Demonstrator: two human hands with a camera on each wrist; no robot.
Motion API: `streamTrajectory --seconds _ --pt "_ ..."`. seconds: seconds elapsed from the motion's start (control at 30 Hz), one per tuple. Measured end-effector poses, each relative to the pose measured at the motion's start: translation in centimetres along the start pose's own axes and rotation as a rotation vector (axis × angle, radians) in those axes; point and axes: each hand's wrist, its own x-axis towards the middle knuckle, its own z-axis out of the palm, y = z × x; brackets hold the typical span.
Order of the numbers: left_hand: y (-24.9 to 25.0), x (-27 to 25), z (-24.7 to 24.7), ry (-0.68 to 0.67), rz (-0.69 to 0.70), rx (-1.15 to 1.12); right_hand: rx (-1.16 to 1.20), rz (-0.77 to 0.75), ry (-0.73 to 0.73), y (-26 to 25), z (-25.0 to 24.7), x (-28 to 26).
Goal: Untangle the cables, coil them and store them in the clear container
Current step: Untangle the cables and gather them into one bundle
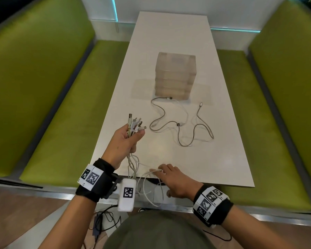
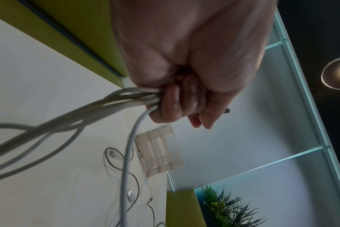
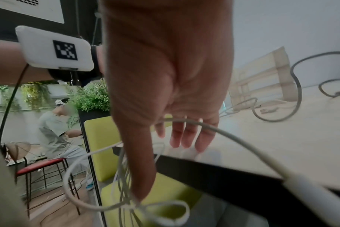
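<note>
Right hand (image 1: 174,180): nearest the camera, at the table's near edge, fingers extended and relaxed; a thin white cable (image 3: 241,141) runs across them, draped rather than clenched.
Left hand (image 1: 126,139): raised above the table's near left part, fist clenched around a bundle of white cables (image 2: 83,116), plug ends fanning out above the thumb.
Bundle tails: hang below the fist, past the table edge, in loose loops.
Grey cables (image 1: 180,123): lie uncoiled and winding on the table, between the hands and the container, one plug touching its base.
Clear container (image 1: 175,76): stands upright at mid-table, well beyond both hands.
Table (image 1: 223,159): white, flanked by green benches (image 1: 52,123).
</note>
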Motion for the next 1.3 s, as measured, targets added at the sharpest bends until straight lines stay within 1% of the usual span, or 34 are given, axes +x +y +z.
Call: streamTrajectory --seconds 0.07,0.1,0.17,0.23,0.37,0.43,0.47,0.5,0.57,0.6,0.63,0.67,0.73,0.77,0.83,0.87,0.9,0.93,0.97,1.0,1.13,1.2,1.23,1.27,1.3 --pt "-0.1 0.0 0.0 0.006 0.001 -0.003 -0.034 0.017 -0.011 -0.5 -0.3 -0.3" --pt "-0.1 0.0 0.0 0.009 0.002 -0.004 -0.027 0.053 0.003 -0.7 -0.3 -0.4" --pt "-0.1 0.1 0.1 0.012 0.004 -0.013 0.077 0.139 0.044 -1.2 -0.5 -0.4" --pt "-0.1 0.1 0.2 0.013 0.003 -0.013 0.204 0.173 0.045 -1.4 -0.6 -0.4" --pt "-0.2 0.1 0.4 0.001 0.001 -0.018 0.298 0.160 -0.094 -0.9 -0.6 -0.6" --pt "-0.1 0.1 0.4 0.000 -0.001 -0.020 0.295 0.167 -0.122 -0.5 -0.6 -0.7" --pt "-0.1 0.1 0.4 0.001 -0.001 -0.020 0.303 0.191 -0.079 -0.4 -0.7 -0.8" --pt "-0.1 0.0 0.3 0.003 -0.002 -0.019 0.337 0.236 0.010 -0.1 -0.9 -1.0" --pt "-0.1 0.1 0.3 0.007 -0.004 -0.022 0.451 0.333 0.237 0.6 -1.3 -1.2" --pt "-0.1 0.1 0.3 0.006 -0.004 -0.027 0.520 0.335 0.316 0.9 -1.5 -1.3" --pt "-0.1 0.1 0.3 0.004 -0.006 -0.033 0.589 0.294 0.349 1.1 -1.9 -1.2" --pt "-0.1 0.1 0.4 0.002 -0.007 -0.037 0.656 0.229 0.342 1.2 -2.2 -1.1" --pt "0.0 0.1 0.6 -0.002 -0.004 -0.044 0.691 0.082 0.262 0.8 -3.1 -0.7" --pt "0.0 0.1 0.6 -0.001 -0.007 -0.046 0.654 0.021 0.183 0.6 -3.3 -0.5" --pt "0.1 0.1 0.6 0.000 -0.008 -0.047 0.622 -0.067 -0.056 0.2 -3.3 -0.2" --pt "0.1 0.0 0.4 0.000 -0.006 -0.046 0.622 -0.092 -0.178 0.1 -3.1 -0.1" --pt "0.0 0.0 0.3 0.002 -0.010 -0.045 0.611 -0.093 -0.265 0.2 -2.9 -0.1" --pt "0.0 -0.1 0.2 0.003 -0.013 -0.042 0.593 -0.070 -0.295 0.5 -2.9 0.0" --pt "0.0 -0.1 0.1 0.008 -0.016 -0.041 0.585 -0.029 -0.254 1.0 -3.1 0.0" --pt "0.0 -0.2 -0.1 0.013 -0.018 -0.034 0.586 0.028 -0.152 1.7 -3.5 0.3" --pt "0.0 -0.3 -0.5 0.041 -0.039 -0.018 0.543 0.287 0.392 5.7 -5.8 2.2" --pt "-0.1 -0.2 -0.5 0.065 -0.074 -0.017 0.504 0.400 0.610 7.8 -6.5 3.4" --pt "-0.1 -0.1 -0.4 0.075 -0.084 -0.026 0.482 0.456 0.662 8.6 -6.8 3.9" --pt "0.0 -0.1 -0.3 0.078 -0.084 -0.033 0.468 0.512 0.645 9.5 -7.1 4.4" --pt "-0.1 -0.1 -0.3 0.081 -0.087 -0.043 0.449 0.559 0.559 10.0 -7.2 4.7"
